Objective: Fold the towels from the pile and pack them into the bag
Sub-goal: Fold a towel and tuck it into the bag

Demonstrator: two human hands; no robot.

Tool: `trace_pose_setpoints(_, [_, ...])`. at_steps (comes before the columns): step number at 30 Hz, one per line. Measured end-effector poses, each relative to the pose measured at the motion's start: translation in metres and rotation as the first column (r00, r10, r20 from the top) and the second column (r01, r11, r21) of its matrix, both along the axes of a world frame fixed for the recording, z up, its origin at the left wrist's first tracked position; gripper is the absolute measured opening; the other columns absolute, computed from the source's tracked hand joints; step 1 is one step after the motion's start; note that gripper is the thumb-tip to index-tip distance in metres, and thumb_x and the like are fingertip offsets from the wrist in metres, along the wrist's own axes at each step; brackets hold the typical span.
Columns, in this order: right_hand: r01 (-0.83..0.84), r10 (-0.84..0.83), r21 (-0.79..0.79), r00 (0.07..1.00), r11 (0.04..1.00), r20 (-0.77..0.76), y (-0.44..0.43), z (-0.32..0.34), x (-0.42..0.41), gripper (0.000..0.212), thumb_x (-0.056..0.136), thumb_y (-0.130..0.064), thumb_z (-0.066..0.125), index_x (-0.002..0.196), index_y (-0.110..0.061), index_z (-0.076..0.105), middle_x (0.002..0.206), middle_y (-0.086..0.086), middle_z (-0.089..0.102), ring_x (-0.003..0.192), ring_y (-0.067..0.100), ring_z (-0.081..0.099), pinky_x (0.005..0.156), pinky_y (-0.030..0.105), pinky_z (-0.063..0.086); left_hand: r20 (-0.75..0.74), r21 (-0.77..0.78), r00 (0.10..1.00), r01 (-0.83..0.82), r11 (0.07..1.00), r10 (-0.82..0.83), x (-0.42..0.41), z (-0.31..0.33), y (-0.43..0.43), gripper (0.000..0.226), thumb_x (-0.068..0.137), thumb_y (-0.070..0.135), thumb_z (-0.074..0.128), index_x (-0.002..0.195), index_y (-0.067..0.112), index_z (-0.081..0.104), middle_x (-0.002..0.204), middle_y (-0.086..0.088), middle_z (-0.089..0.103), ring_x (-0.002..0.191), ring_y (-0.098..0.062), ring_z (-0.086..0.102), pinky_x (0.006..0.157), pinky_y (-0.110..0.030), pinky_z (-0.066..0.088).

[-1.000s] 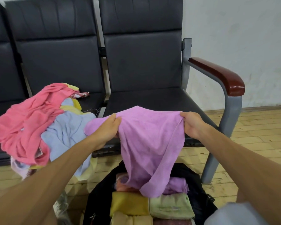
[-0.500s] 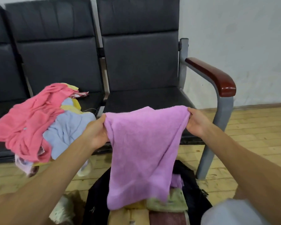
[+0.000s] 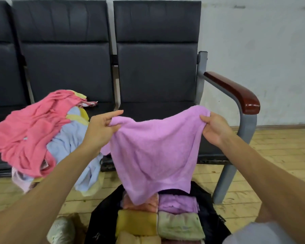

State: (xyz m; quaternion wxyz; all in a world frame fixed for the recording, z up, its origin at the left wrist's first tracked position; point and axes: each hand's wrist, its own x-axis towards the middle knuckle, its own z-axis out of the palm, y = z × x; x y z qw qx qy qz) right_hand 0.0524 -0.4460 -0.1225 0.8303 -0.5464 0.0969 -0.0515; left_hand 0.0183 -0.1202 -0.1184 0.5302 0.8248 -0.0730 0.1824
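A purple towel [image 3: 153,152] hangs spread in the air between my hands, its lower end dangling over the bag. My left hand [image 3: 102,128] pinches its top left corner, index finger stretched out. My right hand [image 3: 214,128] grips the top right corner. Below, an open black bag [image 3: 208,208] on the floor holds several folded towels in orange, purple, yellow and green. The pile of unfolded towels [image 3: 33,131], pink on top with light blue and yellow under it, lies on the left seat and spills over its front edge.
A row of black padded seats [image 3: 157,71] stands against a white wall. A grey frame with a brown wooden armrest [image 3: 236,92] ends it on the right. Wooden plank floor [image 3: 280,155] lies beyond. A light shoe [image 3: 62,229] shows at the bottom left.
My hands moved further apart and spread the purple towel wider. Its lower end lifted, uncovering more of the folded towels in the bag. The camera tilted a little.
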Motion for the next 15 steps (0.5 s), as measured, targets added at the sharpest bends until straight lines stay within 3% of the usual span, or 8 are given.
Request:
trace_pose_setpoints(2, [0.029,-0.027,-0.045,0.998,0.999,0.055,0.001,0.011,-0.004,0.034,0.099,0.002,0.044,0.132,-0.001,0.053,0.125,0.013,0.062,0.111,0.024,0.062,0.09,0.034,0.054,0.123,0.183,0.989,-0.109,0.977,0.087,0.0,0.002,0.011,0.039,0.086,-0.005,0.062,0.122,0.011,0.067,0.111,0.005,0.066,0.102,-0.011,0.062,0.088,-0.019,0.045])
trace_pose_setpoints(4, [0.053,-0.035,-0.138,0.991,0.989,0.127,0.005,0.019,-0.014,0.031,0.102,-0.003,0.041,0.128,-0.008,0.057,0.122,0.007,0.064,0.11,0.02,0.062,0.091,0.033,0.053,0.195,0.278,0.971,-0.193,0.941,0.141,-0.002,0.004,0.019,0.03,0.087,-0.004,0.059,0.113,0.008,0.071,0.1,0.003,0.067,0.093,-0.016,0.061,0.08,-0.024,0.042])
trace_pose_setpoints(6, [0.127,-0.061,-0.36,0.98,0.924,0.188,0.01,0.016,-0.023,0.027,0.104,-0.01,0.041,0.113,-0.023,0.063,0.112,-0.002,0.066,0.106,0.014,0.062,0.088,0.029,0.052,0.226,0.346,0.957,-0.254,0.903,0.182,-0.004,0.002,0.026,0.021,0.09,-0.002,0.056,0.102,0.007,0.071,0.092,0.0,0.065,0.085,-0.019,0.058,0.073,-0.024,0.036])
trace_pose_setpoints(8, [0.226,-0.099,-0.597,0.966,0.77,0.238,0.012,0.005,-0.028,0.027,0.105,-0.016,0.04,0.114,-0.024,0.063,0.114,-0.002,0.065,0.108,0.016,0.061,0.09,0.032,0.052,0.196,0.365,0.962,-0.251,0.896,0.19,-0.006,-0.002,0.031,0.015,0.093,0.001,0.052,0.094,0.009,0.065,0.09,-0.003,0.062,0.083,-0.02,0.055,0.066,-0.025,0.031])
trace_pose_setpoints(12, [0.284,-0.045,-0.905,0.958,0.317,0.285,0.017,-0.006,-0.032,0.031,0.105,-0.021,0.035,0.13,-0.013,0.052,0.123,0.009,0.06,0.111,0.028,0.059,0.096,0.042,0.051,0.14,0.369,0.978,-0.196,0.909,0.155,-0.01,-0.008,0.033,0.015,0.096,0.004,0.047,0.094,0.011,0.059,0.086,0.001,0.057,0.079,-0.018,0.051,0.063,-0.026,0.034])
trace_pose_setpoints(13, [0.284,-0.013,-0.928,0.957,0.241,0.289,0.018,-0.005,-0.035,0.029,0.105,-0.019,0.035,0.128,-0.013,0.052,0.119,0.01,0.06,0.106,0.029,0.059,0.092,0.041,0.051,0.117,0.334,0.981,-0.188,0.924,0.157,-0.01,-0.008,0.034,0.015,0.097,0.004,0.047,0.094,0.012,0.059,0.083,0.003,0.056,0.076,-0.015,0.05,0.062,-0.022,0.036])
trace_pose_setpoints(15, [0.269,0.028,-0.944,0.96,0.19,0.279,0.019,-0.004,-0.037,0.025,0.105,-0.017,0.034,0.123,-0.013,0.05,0.11,0.009,0.058,0.097,0.027,0.058,0.082,0.037,0.05,0.059,0.223,0.987,-0.162,0.961,0.152,-0.01,-0.008,0.037,0.014,0.096,0.006,0.049,0.093,0.015,0.059,0.082,0.007,0.056,0.074,-0.008,0.049,0.061,-0.014,0.035])
